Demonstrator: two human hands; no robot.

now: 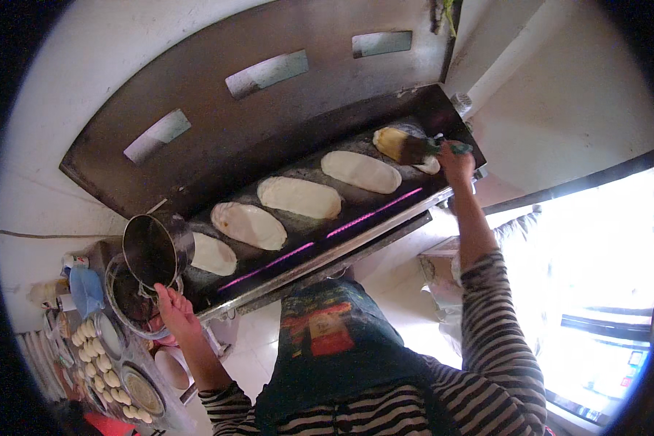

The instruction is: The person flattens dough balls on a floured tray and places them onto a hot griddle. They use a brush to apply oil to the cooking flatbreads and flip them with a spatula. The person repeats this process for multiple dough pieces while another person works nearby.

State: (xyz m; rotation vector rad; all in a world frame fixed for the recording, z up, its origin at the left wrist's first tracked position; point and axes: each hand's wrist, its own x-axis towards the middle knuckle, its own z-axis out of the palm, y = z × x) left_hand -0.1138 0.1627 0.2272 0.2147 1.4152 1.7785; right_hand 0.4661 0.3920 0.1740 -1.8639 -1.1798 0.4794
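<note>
Several pale oval flatbreads, among them a middle flatbread, lie in a row along a long dark griddle. My right hand, at the griddle's far right end, is closed round the green handle of a broad dark brush. The brush head rests at the rightmost flatbread, whose left part looks yellow-brown and glossy. At the griddle's left end, my left hand grips the near edge of a metal pot. The pot is tilted with its dark inside showing, beside the leftmost flatbread.
Thin pink-purple burner lines glow along the griddle's near side. Behind it rises a tall metal backboard with three slots. A second, wider pot stands under the held one. Dough balls lie on the left table near a round pan.
</note>
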